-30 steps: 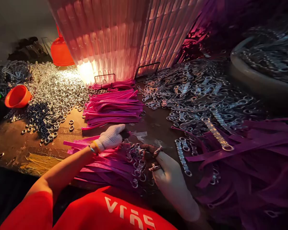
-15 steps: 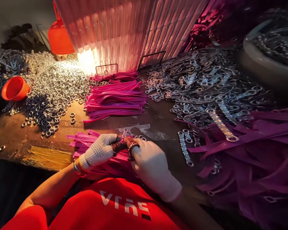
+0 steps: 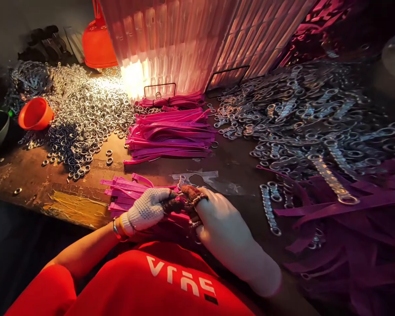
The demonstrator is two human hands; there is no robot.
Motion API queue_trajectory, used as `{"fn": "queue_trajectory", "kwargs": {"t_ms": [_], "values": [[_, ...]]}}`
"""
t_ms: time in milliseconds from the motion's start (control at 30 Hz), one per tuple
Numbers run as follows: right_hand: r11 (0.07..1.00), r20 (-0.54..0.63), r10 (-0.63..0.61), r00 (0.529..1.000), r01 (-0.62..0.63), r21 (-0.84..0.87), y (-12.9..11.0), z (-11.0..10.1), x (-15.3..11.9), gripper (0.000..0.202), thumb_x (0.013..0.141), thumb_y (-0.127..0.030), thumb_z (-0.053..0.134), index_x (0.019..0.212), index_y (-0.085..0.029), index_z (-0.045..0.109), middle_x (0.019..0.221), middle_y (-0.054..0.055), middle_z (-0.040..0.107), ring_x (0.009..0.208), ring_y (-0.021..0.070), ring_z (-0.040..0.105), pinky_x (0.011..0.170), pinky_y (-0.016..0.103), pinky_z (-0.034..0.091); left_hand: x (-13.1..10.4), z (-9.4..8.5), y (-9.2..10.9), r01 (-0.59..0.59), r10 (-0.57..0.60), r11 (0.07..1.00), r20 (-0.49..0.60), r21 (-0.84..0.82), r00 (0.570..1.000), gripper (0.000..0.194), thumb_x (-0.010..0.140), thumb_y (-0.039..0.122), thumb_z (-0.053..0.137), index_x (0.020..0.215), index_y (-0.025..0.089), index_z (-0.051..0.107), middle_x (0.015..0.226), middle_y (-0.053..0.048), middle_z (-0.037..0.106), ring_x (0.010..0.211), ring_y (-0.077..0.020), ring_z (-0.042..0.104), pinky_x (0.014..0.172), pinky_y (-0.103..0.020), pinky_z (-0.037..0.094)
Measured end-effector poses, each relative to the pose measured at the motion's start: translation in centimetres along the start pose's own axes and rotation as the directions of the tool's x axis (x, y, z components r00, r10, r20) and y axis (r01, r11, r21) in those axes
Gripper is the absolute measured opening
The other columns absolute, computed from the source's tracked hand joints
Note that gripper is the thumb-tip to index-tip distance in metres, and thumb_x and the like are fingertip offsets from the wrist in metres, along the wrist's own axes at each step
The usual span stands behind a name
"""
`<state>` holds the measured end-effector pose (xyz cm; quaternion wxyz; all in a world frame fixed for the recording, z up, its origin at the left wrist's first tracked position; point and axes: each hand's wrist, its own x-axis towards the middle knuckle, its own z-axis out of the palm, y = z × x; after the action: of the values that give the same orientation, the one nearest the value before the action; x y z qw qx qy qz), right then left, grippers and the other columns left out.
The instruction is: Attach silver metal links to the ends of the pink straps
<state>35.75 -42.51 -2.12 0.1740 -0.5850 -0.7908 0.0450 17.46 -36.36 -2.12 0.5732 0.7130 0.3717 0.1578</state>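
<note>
My left hand (image 3: 147, 210), in a white dotted glove with dark fingertip covers, is closed in a pinch above a layer of pink straps (image 3: 127, 193). Against its fingertips meets my right hand (image 3: 228, 232), pale-gloved with brown covers on the fingers, its fingers curled. Whatever lies between the two sets of fingertips is too small and covered to make out. Just beyond the fingers shows a small metal ring link (image 3: 182, 180). A neat stack of pink straps (image 3: 171, 134) lies farther back.
Metal rings (image 3: 95, 105) are heaped at the left by an orange cup (image 3: 36, 114) and a red lamp (image 3: 98, 48). Ringed metal links (image 3: 292, 109) pile up at the right, above loose purple straps (image 3: 358, 237). A corrugated translucent panel (image 3: 174, 44) stands behind.
The view has shifted, so the bench appears farther right. My right hand has turned slightly, and its fingers have come a little away from my left fingertips.
</note>
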Motion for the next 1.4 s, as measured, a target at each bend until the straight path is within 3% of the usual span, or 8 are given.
{"fn": "queue_trajectory", "kwargs": {"t_ms": [100, 267, 433, 600, 800, 967, 1200, 1400], "values": [[0.999, 0.195, 0.047, 0.98, -0.05, 0.01, -0.2, -0.7, 1.0, 0.025, 0.072, -0.005, 0.052, 0.092, -0.015, 0.063, 0.091, 0.011, 0.069, 0.083, 0.0239, 0.061, 0.073, 0.031, 0.041, -0.6, -0.1, 0.2, 0.001, 0.024, 0.98, -0.124, 0.199, 0.992, 0.029, 0.095, 0.037, 0.054, 0.079, 0.016, 0.065, 0.069, -0.002, 0.062, 0.063, -0.0149, 0.051, 0.058, -0.026, 0.035], [0.993, 0.409, 0.104, 0.907, -0.07, -0.097, -1.0, -1.0, 1.9, 0.018, 0.074, -0.007, 0.052, 0.086, -0.014, 0.063, 0.074, 0.01, 0.07, 0.067, 0.0221, 0.063, 0.057, 0.031, 0.028, -1.3, 0.5, 0.0, 0.01, 0.046, 0.917, -0.13, 0.399, 0.99, 0.024, 0.091, 0.026, 0.051, 0.072, 0.017, 0.062, 0.067, -0.002, 0.062, 0.062, -0.0149, 0.051, 0.057, -0.026, 0.031], [0.988, 0.358, 0.029, 0.933, 0.028, -0.153, -1.4, -1.7, 1.5, 0.009, 0.075, -0.014, 0.053, 0.08, -0.014, 0.06, 0.066, 0.011, 0.067, 0.06, 0.0215, 0.06, 0.055, 0.033, 0.018, -0.9, 0.3, 0.1, -0.082, 0.127, 0.848, -0.051, 0.523, 0.991, 0.016, 0.085, 0.015, 0.049, 0.073, 0.017, 0.06, 0.07, -0.004, 0.064, 0.061, -0.0157, 0.052, 0.057, -0.027, 0.03], [0.989, 0.305, -0.044, 0.951, 0.084, -0.12, 0.2, -3.6, 1.4, 0.002, 0.073, -0.017, 0.054, 0.075, -0.018, 0.055, 0.061, 0.007, 0.064, 0.053, 0.0176, 0.054, 0.055, 0.033, 0.014, -0.6, -2.8, 1.9, -0.215, 0.286, 0.676, 0.017, 0.705, 0.958, 0.021, 0.087, 0.029, 0.058, 0.069, 0.018, 0.057, 0.062, -0.002, 0.058, 0.055, -0.0149, 0.047, 0.055, -0.028, 0.025], [0.986, 0.289, 0.023, 0.957, 0.026, -0.165, 2.3, -3.0, 0.1, 0.007, 0.078, -0.013, 0.054, 0.073, -0.019, 0.054, 0.058, 0.005, 0.063, 0.052, 0.0166, 0.055, 0.055, 0.032, 0.018, -0.7, -6.4, 1.5, 0.017, 0.139, 0.451, -0.089, 0.892, 0.986, 0.034, 0.096, 0.041, 0.052, 0.073, 0.018, 0.06, 0.065, -0.004, 0.059, 0.057, -0.0164, 0.051, 0.055, -0.028, 0.027], [0.986, 0.273, 0.068, 0.96, -0.022, -0.166, 2.5, -1.0, -0.6, 0.013, 0.087, -0.026, 0.059, 0.077, -0.018, 0.057, 0.065, 0.007, 0.067, 0.059, 0.0185, 0.059, 0.058, 0.032, 0.023, 1.4, -5.2, 0.7, -0.047, 0.029, 0.324, 0.039, 0.945, 0.999, 0.02, 0.094, 0.022, 0.051, 0.093, 0.014, 0.069, 0.096, -0.011, 0.067, 0.087, -0.0251, 0.062, 0.072, -0.033, 0.043], [0.987, 0.179, 0.09, 0.98, -0.064, -0.146, 2.4, -1.1, -2.1, 0.013, 0.076, -0.006, 0.057, 0.081, -0.018, 0.059, 0.076, 0.006, 0.066, 0.069, 0.0197, 0.057, 0.065, 0.031, 0.032, 6.6, -2.8, 0.9, -0.104, -0.095, 0.379, 0.151, 0.919, 0.984, 0.029, 0.087, 0.015, 0.052, 0.109, 0.017, 0.07, 0.101, -0.011, 0.07, 0.091, -0.0275, 0.066, 0.076, -0.035, 0.05], [0.974, 0.141, 0.207, 0.968, -0.19, -0.126, 3.4, -1.4, -4.6, 0.028, 0.068, -0.004, 0.06, 0.093, -0.015, 0.066, 0.107, 0.013, 0.067, 0.086, 0.0245, 0.062, 0.077, 0.033, 0.045, 8.3, -2.1, -0.3, -0.211, -0.001, 0.393, 0.23, 0.895, 0.973, 0.029, 0.083, 0.014, 0.054, 0.107, 0.017, 0.069, 0.103, -0.011, 0.069, 0.095, -0.0283, 0.066, 0.08, -0.036, 0.051]]}}
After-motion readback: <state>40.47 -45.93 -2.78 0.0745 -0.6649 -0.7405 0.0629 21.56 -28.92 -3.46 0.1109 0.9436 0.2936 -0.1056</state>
